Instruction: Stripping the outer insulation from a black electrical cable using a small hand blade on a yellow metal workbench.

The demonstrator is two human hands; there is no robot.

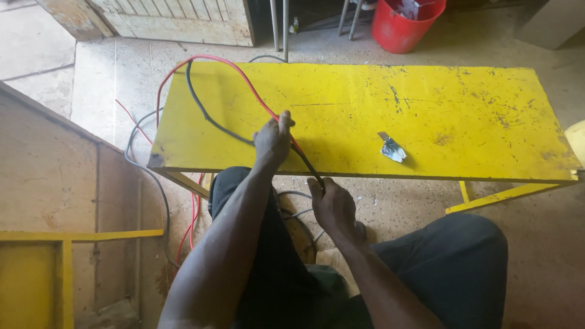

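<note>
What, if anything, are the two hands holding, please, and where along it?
Both grip the red and black cables: the left hand over the yellow table, the right hand just past its near edge.

The red bucket (pixel 407 23) is cut off by the top edge, the small crumpled foil scrap (pixel 392 149) on the tabletop (pixel 426 103) is too small to identify, and the left hand (pixel 272 141) hides where the red wire (pixel 244 79) and black cable (pixel 210 116) meet.
</note>
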